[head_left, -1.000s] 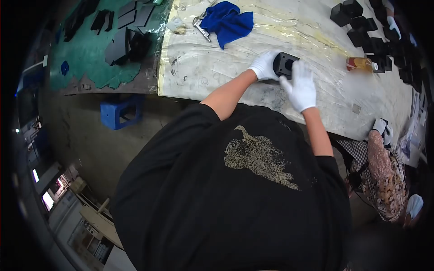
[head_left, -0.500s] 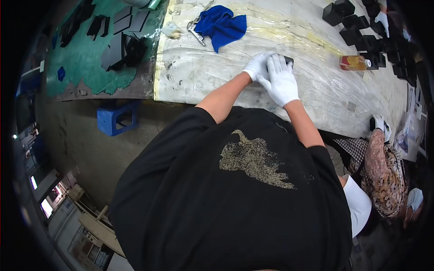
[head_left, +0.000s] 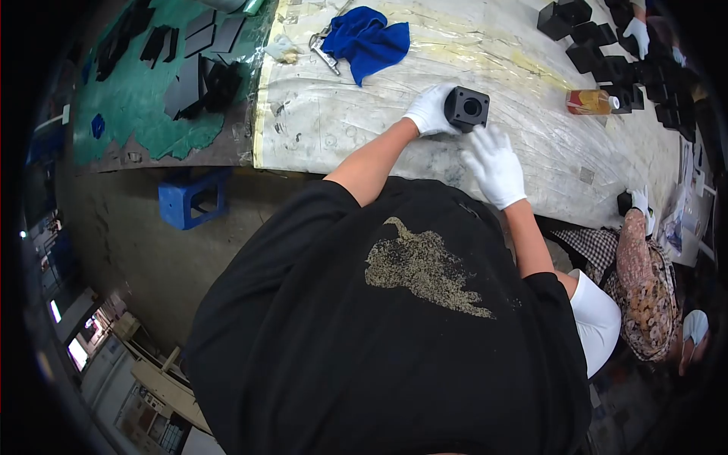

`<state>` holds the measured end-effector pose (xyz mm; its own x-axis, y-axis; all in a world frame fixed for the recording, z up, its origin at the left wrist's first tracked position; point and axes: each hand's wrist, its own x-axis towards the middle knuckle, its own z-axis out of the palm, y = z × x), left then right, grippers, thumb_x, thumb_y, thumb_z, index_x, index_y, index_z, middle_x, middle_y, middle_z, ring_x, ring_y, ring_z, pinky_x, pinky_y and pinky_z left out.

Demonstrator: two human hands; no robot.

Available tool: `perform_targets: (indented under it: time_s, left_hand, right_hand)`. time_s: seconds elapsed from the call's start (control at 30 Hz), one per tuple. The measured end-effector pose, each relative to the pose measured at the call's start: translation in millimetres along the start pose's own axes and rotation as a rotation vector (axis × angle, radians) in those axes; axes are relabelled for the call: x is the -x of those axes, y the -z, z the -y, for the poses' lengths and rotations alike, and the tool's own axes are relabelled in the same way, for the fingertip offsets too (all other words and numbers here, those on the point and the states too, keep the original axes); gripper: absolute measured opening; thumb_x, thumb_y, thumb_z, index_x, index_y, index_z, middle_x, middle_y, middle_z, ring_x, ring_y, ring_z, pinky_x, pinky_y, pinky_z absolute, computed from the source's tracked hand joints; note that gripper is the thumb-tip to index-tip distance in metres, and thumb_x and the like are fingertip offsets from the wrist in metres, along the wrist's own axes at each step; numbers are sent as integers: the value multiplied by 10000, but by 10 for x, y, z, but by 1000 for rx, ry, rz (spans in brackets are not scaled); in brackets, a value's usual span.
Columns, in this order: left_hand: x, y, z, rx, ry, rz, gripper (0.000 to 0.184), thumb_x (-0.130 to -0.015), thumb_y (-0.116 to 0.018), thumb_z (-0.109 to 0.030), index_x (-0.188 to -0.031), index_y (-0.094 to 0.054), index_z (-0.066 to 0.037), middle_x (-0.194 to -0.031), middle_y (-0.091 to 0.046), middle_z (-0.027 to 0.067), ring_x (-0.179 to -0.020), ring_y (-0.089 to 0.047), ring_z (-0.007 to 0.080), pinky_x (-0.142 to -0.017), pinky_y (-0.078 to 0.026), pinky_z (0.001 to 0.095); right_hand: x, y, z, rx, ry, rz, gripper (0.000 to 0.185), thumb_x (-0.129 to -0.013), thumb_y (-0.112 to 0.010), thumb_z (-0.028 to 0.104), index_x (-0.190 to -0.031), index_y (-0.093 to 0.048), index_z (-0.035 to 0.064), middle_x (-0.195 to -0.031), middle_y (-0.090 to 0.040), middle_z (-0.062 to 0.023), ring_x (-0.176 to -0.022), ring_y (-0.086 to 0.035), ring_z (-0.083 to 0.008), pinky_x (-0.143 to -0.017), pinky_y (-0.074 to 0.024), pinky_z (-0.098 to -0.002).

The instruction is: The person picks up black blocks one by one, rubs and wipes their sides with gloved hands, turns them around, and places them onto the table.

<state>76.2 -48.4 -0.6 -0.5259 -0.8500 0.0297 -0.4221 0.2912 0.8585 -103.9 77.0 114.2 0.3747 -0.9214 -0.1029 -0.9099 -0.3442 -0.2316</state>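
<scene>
A black box-shaped block (head_left: 467,108) with a round hole in its face stands on the pale covered table. My left hand (head_left: 431,111), in a white glove, grips the block from its left side. Just right of and below the block is my right hand (head_left: 494,165), also gloved, fingers spread and holding nothing. Farther up the table lie a blue cloth (head_left: 368,42) and, partly under it, a metal air gun (head_left: 324,55).
Several black blocks (head_left: 588,57) and a bottle (head_left: 590,102) stand at the right. Dark panels (head_left: 187,87) lie on the green mat (head_left: 163,136) at the left. A co-worker in a floral top (head_left: 648,303) is at the right edge. A blue stool (head_left: 178,203) is below.
My right hand, which covered the block half a second ago, has moved off toward the lower right, and the face with the hole shows again. The view has shifted slightly.
</scene>
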Motion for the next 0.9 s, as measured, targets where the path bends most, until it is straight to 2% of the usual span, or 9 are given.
perform_targets:
  time_s: [0.07, 0.23, 0.4, 0.57, 0.67, 0.7, 0.77, 0.8, 0.9]
  left_hand:
    - [-12, -30, 31, -19, -14, -18, 972, -476, -978, -379, -1287, -545, -64, -1200, -636, 177, -1130, -621, 360, -1008, -497, 411]
    - [-4, -44, 65, -23, -36, -58, 899, -484, -939, -403, -1243, -579, -83, -1190, -640, 187, -1129, -618, 369, -990, -503, 432]
    - [-13, -63, 115, -62, 5, -11, 1012, -471, -962, -398, -1314, -523, -53, -1203, -627, 203, -1131, -610, 373, -1013, -494, 424]
    - [-4, -24, 27, -57, 4, -17, 1011, -446, -961, -365, -1303, -530, -47, -1209, -624, 215, -1155, -596, 385, -1010, -493, 428]
    - [-30, -52, 74, -81, 18, -11, 960, -495, -915, -426, -1306, -548, -66, -1228, -635, 197, -1145, -616, 366, -1017, -492, 425]
    - [-123, -219, 337, -130, -25, 25, 870, -565, -876, -418, -1294, -554, -66, -1223, -633, 203, -1148, -614, 364, -1014, -490, 427]
    - [-191, -509, 764, -694, -560, -149, 758, -641, -822, -372, -1284, -566, -63, -1245, -633, 200, -1172, -605, 367, -1023, -480, 418]
    - [-158, -407, 667, -721, -574, -165, 719, -663, -806, -359, -1276, -575, -62, -1260, -633, 199, -1182, -599, 372, -1032, -472, 417]
    - [-71, -249, 420, 181, -42, -19, 686, -667, -806, -353, -1249, -596, -58, -1278, -637, 196, -1196, -592, 379, -1049, -459, 422]
  right_hand:
    - [-16, -14, -31, -41, -114, -172, 615, -1009, -521, 459, -1397, -523, -17, -1436, -522, -256, -1400, -419, -420, -1182, -302, -513]
    - [-235, -231, -74, -18, -219, -187, 693, -1018, -459, 515, -1465, -438, -15, -1533, -405, -269, -1436, -357, -438, -1193, -271, -515]
    - [-759, -305, -384, -102, -246, -227, 738, -1008, -451, 540, -1495, -390, -11, -1560, -355, -283, -1452, -326, -440, -1196, -252, -529]
    - [-316, -340, -115, 23, -183, -151, 779, -969, -511, 570, -1486, -405, -4, -1576, -339, -268, -1462, -321, -432, -1210, -228, -538]
    - [-474, -106, 159, 14, -76, -48, 797, -942, -558, 571, -1474, -416, -5, -1566, -371, -238, -1470, -326, -389, -1220, -215, -530]
    - [-602, -46, 253, 11, -53, -40, 783, -936, -577, 557, -1461, -437, -7, -1567, -377, -226, -1463, -338, -376, -1214, -230, -521]
    - [-845, -170, 238, -7, -2, -127, 749, -949, -543, 555, -1433, -471, -12, -1549, -412, -198, -1440, -364, -378, -1196, -264, -521]
    - [-913, -203, 203, -4, 2, -164, 734, -957, -526, 553, -1424, -484, -12, -1539, -429, -190, -1429, -381, -377, -1192, -271, -520]
    - [-844, -130, 109, -62, -87, -168, 722, -958, -514, 538, -1431, -486, -7, -1523, -454, -185, -1409, -414, -375, -1197, -265, -515]
